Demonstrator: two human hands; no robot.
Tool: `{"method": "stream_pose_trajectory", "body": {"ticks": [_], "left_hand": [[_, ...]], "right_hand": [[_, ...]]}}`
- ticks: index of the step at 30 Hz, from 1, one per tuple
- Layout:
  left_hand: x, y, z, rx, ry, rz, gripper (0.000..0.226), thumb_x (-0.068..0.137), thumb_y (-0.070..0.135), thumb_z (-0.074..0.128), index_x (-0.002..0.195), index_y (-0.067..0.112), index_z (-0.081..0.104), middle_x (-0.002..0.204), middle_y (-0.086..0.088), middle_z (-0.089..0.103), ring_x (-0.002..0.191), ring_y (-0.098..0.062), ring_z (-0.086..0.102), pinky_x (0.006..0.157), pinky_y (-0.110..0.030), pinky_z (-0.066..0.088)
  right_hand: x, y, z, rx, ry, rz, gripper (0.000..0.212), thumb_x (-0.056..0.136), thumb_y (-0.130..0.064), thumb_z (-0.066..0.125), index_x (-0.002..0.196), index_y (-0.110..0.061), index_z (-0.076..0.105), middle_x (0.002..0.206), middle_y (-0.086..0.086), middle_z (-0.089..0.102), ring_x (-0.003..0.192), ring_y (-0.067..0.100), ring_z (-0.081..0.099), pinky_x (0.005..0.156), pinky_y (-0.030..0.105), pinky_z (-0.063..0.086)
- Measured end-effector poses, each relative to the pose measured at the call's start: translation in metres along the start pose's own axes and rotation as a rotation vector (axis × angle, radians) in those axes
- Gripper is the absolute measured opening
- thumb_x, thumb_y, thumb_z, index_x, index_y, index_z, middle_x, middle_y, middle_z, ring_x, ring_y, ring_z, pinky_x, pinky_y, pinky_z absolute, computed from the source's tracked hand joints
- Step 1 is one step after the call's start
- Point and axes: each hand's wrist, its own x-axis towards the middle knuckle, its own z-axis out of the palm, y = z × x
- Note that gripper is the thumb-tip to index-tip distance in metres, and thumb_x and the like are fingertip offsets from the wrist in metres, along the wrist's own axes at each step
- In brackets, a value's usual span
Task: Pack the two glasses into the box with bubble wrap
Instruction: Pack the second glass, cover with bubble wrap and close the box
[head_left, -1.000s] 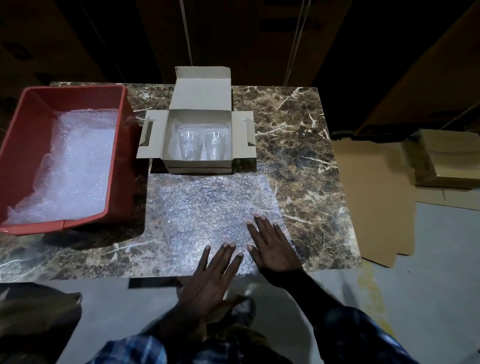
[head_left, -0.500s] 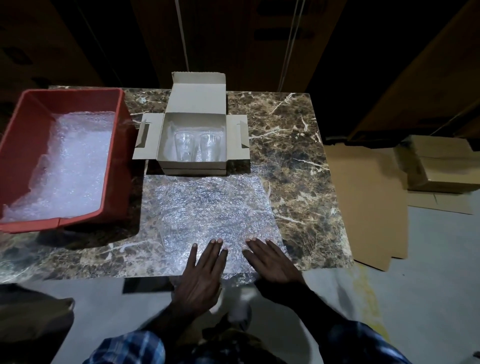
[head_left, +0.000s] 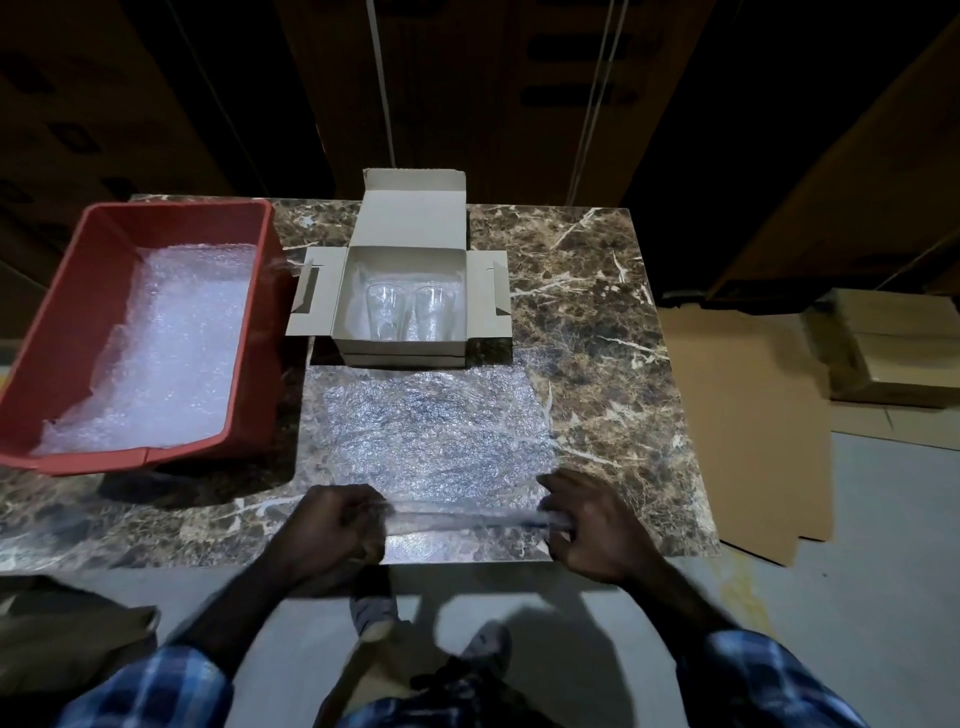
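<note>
Both hands hold the near edge of the bubble wrap (head_left: 431, 431), which lies flat on the counter (head_left: 597, 322) in front of the box (head_left: 402, 296). The left hand (head_left: 332, 525) has its grip closed on the near left corner, fingers curled round the sheet; the right hand (head_left: 592, 525) has its grip closed on the near right corner. Between them the near edge is lifted off the marble into a taut line, just inside the counter's front edge.

The wrap's far edge ends just short of the box. The box stands open, lid tipped back, side flaps spread flat to left and right. The two glasses (head_left: 410, 312) lie inside, side by side and touching or nearly so, on wrap that lines the bottom.

A red bin (head_left: 31, 374) of bubble wrap sits at the left, its near right corner close beside the sheet's left edge. To the right of the sheet and box the marble is bare as far as the counter's right edge. Beyond that edge, flat cardboard (head_left: 743, 426) lies on the floor.
</note>
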Motion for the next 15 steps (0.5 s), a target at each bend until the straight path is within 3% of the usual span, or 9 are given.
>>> {"method": "stream_pose_trajectory", "body": {"ticks": [3,6,8,10,12,15], "left_hand": [[-0.001,-0.008,-0.006,-0.193,0.105,-0.13,0.02,0.087,-0.003,0.07,0.081,0.015,0.078,0.067,0.013,0.072,0.052,0.01,0.06,0.054,-0.01,0.046],[-0.003,-0.011,-0.002,-0.454,0.166,-0.258,0.017,0.087,-0.005,0.07,0.077,0.008,0.076,0.061,-0.001,0.07,0.047,-0.006,0.059,0.047,-0.015,0.046],[-0.005,-0.007,-0.001,-0.613,0.149,-0.314,0.009,0.09,-0.003,0.067,0.082,-0.005,0.071,0.063,-0.01,0.07,0.046,-0.017,0.058,0.044,-0.02,0.044],[-0.003,-0.01,-0.003,-0.639,0.155,-0.306,0.011,0.093,0.0,0.064,0.085,-0.008,0.066,0.07,-0.014,0.072,0.054,-0.022,0.062,0.048,-0.025,0.045],[0.0,-0.015,-0.006,-0.609,0.198,-0.291,0.013,0.095,0.003,0.063,0.083,-0.002,0.066,0.07,-0.014,0.066,0.058,-0.02,0.06,0.05,-0.024,0.045],[0.01,-0.012,-0.01,-0.537,0.259,-0.263,0.018,0.098,0.007,0.059,0.081,0.004,0.064,0.062,-0.007,0.059,0.055,-0.017,0.054,0.047,-0.019,0.044]], "right_hand": [[-0.006,-0.001,0.004,0.036,0.052,0.031,0.017,0.067,-0.016,0.057,0.074,-0.02,0.072,0.123,-0.004,0.069,0.124,0.02,0.058,0.098,0.041,0.05],[-0.006,-0.011,0.007,0.143,0.11,0.134,0.028,0.066,-0.006,0.069,0.091,-0.015,0.078,0.122,0.003,0.07,0.122,0.026,0.06,0.098,0.045,0.051],[-0.003,-0.022,0.0,0.24,0.117,0.272,0.026,0.072,-0.005,0.071,0.095,-0.012,0.079,0.117,-0.002,0.069,0.122,0.019,0.056,0.1,0.038,0.049],[0.0,-0.026,-0.007,0.413,0.087,0.387,0.019,0.073,-0.002,0.071,0.079,-0.019,0.079,0.089,-0.008,0.072,0.091,0.011,0.066,0.08,0.031,0.054],[0.006,-0.027,-0.015,0.6,0.097,0.472,0.025,0.074,-0.003,0.07,0.059,-0.022,0.067,0.054,-0.008,0.063,0.05,0.014,0.058,0.058,0.028,0.046],[0.022,-0.034,-0.026,0.777,0.121,0.576,0.023,0.085,0.002,0.067,0.066,-0.01,0.063,0.051,0.004,0.052,0.038,0.012,0.048,0.046,0.022,0.039]]}}
